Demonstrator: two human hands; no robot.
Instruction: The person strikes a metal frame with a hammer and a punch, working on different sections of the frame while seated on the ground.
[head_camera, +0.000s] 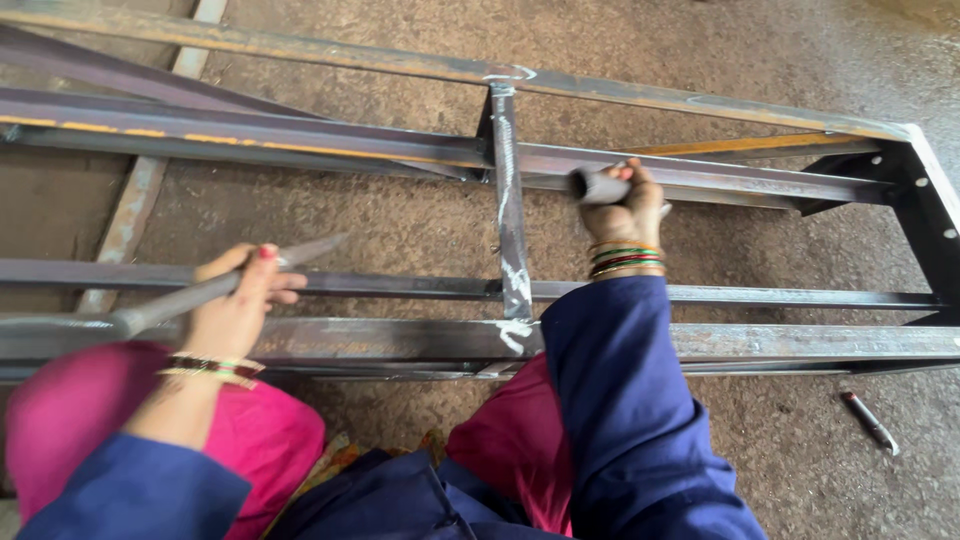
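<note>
Soft, even daylight over my work, no hard shadows, faint sheen on the steel frame, my left hand and the chisel smeared by motion blur, frame bars bowed toward the edges, floor grainy.

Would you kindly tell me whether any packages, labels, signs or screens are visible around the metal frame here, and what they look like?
None in view: only the bare steel frame on the floor, with white chalky marks on its cross bar and yellow dashes of paint along one rail.
</note>
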